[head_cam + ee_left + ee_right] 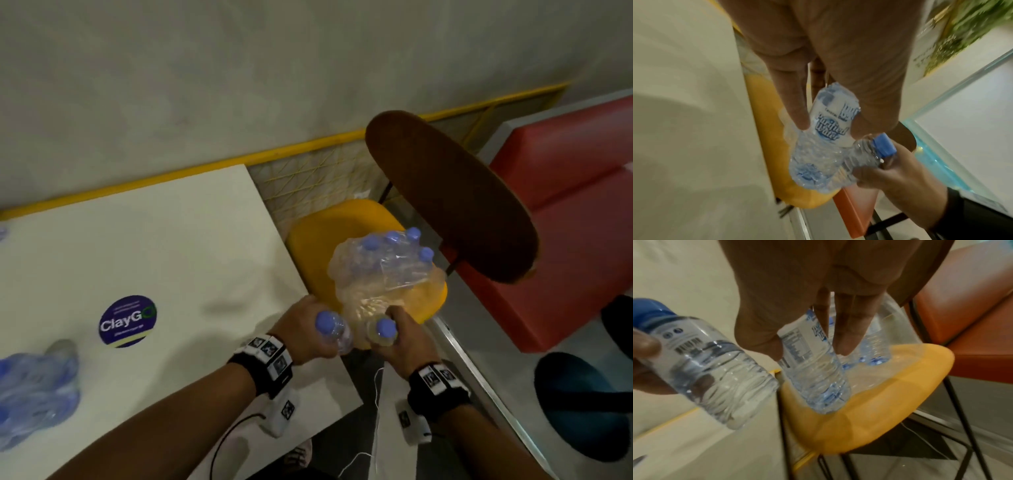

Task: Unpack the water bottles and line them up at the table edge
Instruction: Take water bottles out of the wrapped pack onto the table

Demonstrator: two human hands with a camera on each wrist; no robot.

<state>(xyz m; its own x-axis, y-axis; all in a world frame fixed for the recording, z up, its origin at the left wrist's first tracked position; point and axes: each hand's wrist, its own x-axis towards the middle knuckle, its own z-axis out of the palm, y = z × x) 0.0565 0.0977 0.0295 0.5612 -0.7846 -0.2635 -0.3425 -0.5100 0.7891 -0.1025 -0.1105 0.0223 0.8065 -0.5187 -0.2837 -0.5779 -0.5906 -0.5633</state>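
Note:
My left hand [317, 337] grips a clear water bottle [334, 330] with a blue cap, just off the white table's [171, 240] right edge. Beside it my right hand [394, 341] grips a second blue-capped bottle [383, 330]. In the left wrist view my thumb and fingers wrap the labelled bottle [826, 134], and the other bottle [865, 159] touches it. In the right wrist view the right hand's bottle [813, 373] hangs over the yellow chair seat [879, 402]. A torn plastic-wrapped pack [387, 270] with several capped bottles sits on that seat.
Another wrapped pack of bottles [30, 390] lies at the table's near left, beside a round blue sticker [127, 320]. The chair's brown backrest [452, 198] rises behind the pack. A red bench [565, 222] stands to the right, and a yellow rail [274, 154] runs along the wall.

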